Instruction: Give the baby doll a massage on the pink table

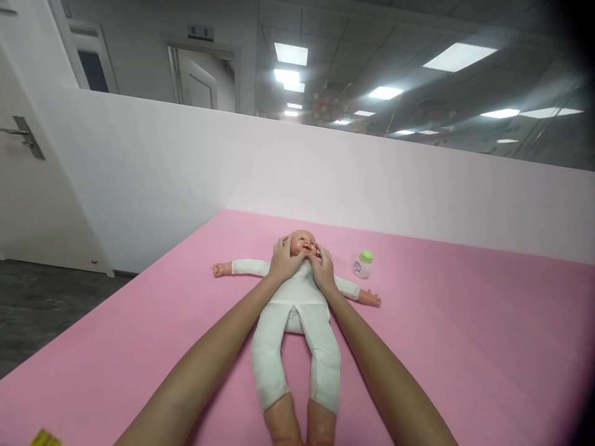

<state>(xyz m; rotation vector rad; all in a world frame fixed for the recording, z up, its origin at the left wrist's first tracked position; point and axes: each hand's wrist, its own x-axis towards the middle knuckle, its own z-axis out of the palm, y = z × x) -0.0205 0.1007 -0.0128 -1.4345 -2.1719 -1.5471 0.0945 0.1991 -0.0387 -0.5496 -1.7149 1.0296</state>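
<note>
A baby doll [300, 291] lies on its back on a pink surface, with a white cloth body, bare plastic head, hands and lower legs. Its arms stretch out to both sides. My left hand [284, 260] curves around the left side of the doll's head, thumb near the chin. On the other side my right hand [322, 266] cups the cheek, its thumb also close to the chin. Both hands grip the head between them, and parts of the cheeks and neck are hidden under the fingers.
A small clear bottle with a green lid [362, 265] stands right of the doll, near its outstretched arm. The pink surface [465, 310] meets a low white wall [372, 179] at the back. A yellow object [45, 438] shows at the lower left. A door [41, 161] is at the left.
</note>
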